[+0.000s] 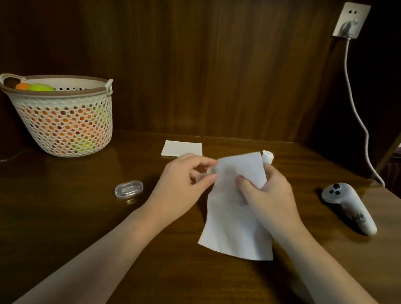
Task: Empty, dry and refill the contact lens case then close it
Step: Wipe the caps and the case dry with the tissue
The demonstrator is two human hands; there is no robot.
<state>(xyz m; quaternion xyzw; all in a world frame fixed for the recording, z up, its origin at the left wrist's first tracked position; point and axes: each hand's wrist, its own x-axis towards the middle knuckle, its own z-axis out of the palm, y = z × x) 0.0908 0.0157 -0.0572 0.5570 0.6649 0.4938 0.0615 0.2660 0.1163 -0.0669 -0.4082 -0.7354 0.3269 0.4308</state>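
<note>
White tissue (234, 214) hangs from the right hand (268, 195), whose fingers curl round its upper part. The left hand (186, 176) pinches a small clear piece (209, 172), seemingly part of the lens case and mostly hidden. Left of the tissue, a clear lid (129, 188) lies on the dark wood surface (75, 215) amid open room. Right of it lies a controller (350, 206), its marking unreadable. Beyond it, a white bottle (267, 156) peeks out.
</note>
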